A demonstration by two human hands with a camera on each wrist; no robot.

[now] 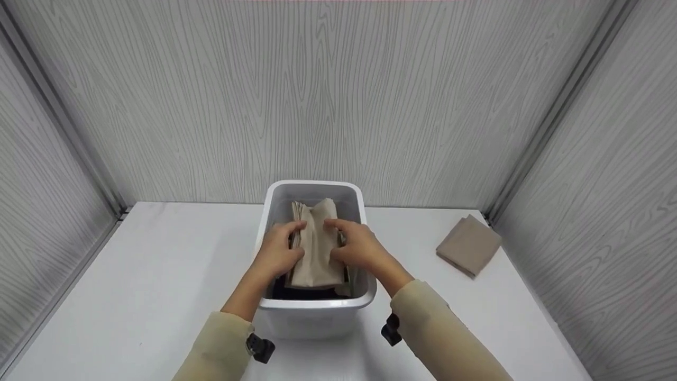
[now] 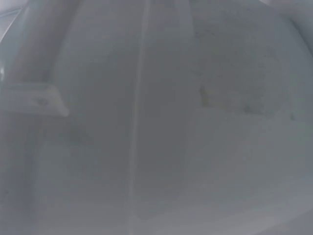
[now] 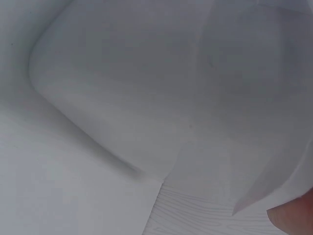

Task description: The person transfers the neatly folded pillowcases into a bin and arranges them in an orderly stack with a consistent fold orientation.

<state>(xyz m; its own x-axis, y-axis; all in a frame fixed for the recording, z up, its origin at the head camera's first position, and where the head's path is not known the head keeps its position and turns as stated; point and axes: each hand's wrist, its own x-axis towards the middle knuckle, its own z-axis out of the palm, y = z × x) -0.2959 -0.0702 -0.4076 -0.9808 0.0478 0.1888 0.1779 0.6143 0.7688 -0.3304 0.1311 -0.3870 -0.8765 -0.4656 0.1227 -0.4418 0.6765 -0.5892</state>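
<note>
A white plastic bin (image 1: 317,304) stands on the table in the middle of the head view. Inside it is a folded beige cloth (image 1: 318,259), its layered edges showing on the left. My left hand (image 1: 277,251) reaches over the bin's left rim and grips the cloth's left side with thumb and fingers. From the right, my right hand (image 1: 362,246) grips the opposite side. The cloth buckles slightly between them. Beneath it, dark material shows at the bin's near end. The bin's wall (image 2: 161,122) fills the left wrist view; a fingertip (image 3: 293,218) appears in the right wrist view.
A folded brown cloth (image 1: 469,246) lies on the white table (image 1: 158,296) at the right, near its edge. Grey wood-grain panels (image 1: 312,95) rise behind the table and on both sides.
</note>
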